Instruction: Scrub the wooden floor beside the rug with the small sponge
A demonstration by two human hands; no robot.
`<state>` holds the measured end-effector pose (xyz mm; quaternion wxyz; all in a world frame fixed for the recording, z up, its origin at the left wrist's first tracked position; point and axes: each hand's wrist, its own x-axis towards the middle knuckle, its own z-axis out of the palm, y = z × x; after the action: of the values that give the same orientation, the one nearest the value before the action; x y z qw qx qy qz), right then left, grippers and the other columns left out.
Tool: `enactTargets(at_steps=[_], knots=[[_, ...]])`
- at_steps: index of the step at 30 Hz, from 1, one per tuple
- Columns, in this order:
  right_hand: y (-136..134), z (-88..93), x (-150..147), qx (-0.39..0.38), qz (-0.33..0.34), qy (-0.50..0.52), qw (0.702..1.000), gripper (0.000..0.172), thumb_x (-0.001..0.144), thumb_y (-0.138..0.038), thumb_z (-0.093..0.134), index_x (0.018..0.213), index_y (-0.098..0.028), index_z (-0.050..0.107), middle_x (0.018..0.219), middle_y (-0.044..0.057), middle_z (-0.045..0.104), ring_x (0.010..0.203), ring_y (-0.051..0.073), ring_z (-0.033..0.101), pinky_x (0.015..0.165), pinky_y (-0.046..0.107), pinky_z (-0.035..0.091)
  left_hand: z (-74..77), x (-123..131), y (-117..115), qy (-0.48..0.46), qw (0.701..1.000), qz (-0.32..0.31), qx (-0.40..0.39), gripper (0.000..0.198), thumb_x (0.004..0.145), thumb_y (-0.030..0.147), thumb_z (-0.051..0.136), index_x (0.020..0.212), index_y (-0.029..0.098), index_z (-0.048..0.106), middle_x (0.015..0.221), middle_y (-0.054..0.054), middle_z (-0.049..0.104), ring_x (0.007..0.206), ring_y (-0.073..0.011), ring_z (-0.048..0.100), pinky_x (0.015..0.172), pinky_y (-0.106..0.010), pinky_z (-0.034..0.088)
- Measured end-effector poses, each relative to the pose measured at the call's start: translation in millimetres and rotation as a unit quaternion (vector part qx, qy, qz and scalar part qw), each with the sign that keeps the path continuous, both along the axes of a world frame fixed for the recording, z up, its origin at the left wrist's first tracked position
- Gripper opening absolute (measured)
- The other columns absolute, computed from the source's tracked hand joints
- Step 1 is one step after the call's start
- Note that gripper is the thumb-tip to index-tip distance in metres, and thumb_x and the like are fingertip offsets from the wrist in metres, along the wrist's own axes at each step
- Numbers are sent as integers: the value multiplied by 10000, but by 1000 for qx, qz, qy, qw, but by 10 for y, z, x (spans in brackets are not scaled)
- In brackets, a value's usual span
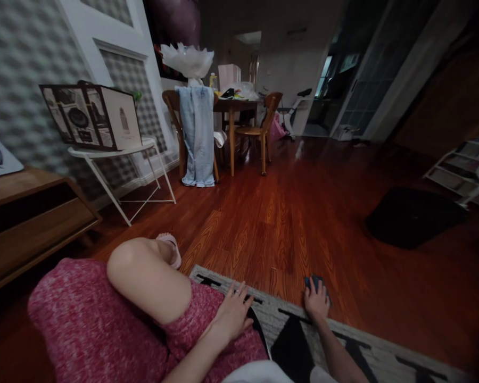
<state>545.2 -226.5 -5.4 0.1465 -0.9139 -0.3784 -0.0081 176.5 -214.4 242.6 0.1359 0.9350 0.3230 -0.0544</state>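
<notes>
My left hand (pixel 235 311) lies flat on my thigh, on the pinkish-red speckled fabric (pixel 207 306) of my clothing. Its fingers are stretched out, a ring shows on one of them, and it holds nothing. Out to the right, my right hand (pixel 317 302) presses down on a small dark blue cloth (pixel 318 280) at the edge of the rug, on the wooden floor (pixel 271 234). The cloth pokes out past my fingertips and at the side; my palm covers the remainder. My bent knee (pixel 130 260) and a pink slipper (pixel 175 250) are at the left.
Beneath me is a grey and black patterned rug (pixel 263 306). A white side table (pixel 143 146) carries a large printed box (pixel 120 117). Farther back stand a dining table (pixel 231 103), a chair (pixel 259 130) and hanging light-blue jeans (pixel 199 135). A black object (pixel 415 215) lies at right.
</notes>
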Motion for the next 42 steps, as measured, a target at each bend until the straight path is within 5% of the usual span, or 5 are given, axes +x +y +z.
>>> enactTargets(at_steps=[7,18,22,32,42], knots=[[-57,-35,-283,41,-62,9,997,625,945,-311,253,1562,-236,310,1610,176,292,1481,346,248,1092,621,300,-39,1,-6,-12,1000,8,2,615,949,522,554,1460,186,490,1562,-157,389,1480,-317,279,1216,-555,192],[747,44,-1776,-8,317,13,948,578,925,-242,346,1481,-356,451,1613,2,342,1488,215,277,1176,465,255,-18,4,-20,13,1000,19,-10,621,955,539,526,1462,183,488,1558,-157,398,1485,-304,270,1224,-532,178],[692,-12,-1206,23,369,3,929,536,934,-284,343,1436,-363,512,1577,9,407,1455,201,339,1141,430,325,25,12,-24,29,999,16,-11,644,974,555,476,1471,146,471,1563,-185,373,1493,-308,242,1225,-532,172],[-544,-90,770,74,-78,27,994,626,951,-406,209,1535,-249,371,1580,171,353,1477,313,279,1078,586,341,-50,28,-22,3,1000,17,-1,632,945,522,558,1460,162,490,1555,-172,391,1483,-311,272,1220,-529,178],[403,176,-1037,24,71,22,997,625,940,-265,267,1564,-254,305,1621,152,287,1486,329,253,1108,612,277,-94,15,-26,10,1000,21,7,617,947,520,553,1451,169,499,1554,-173,397,1475,-320,290,1211,-543,184]])
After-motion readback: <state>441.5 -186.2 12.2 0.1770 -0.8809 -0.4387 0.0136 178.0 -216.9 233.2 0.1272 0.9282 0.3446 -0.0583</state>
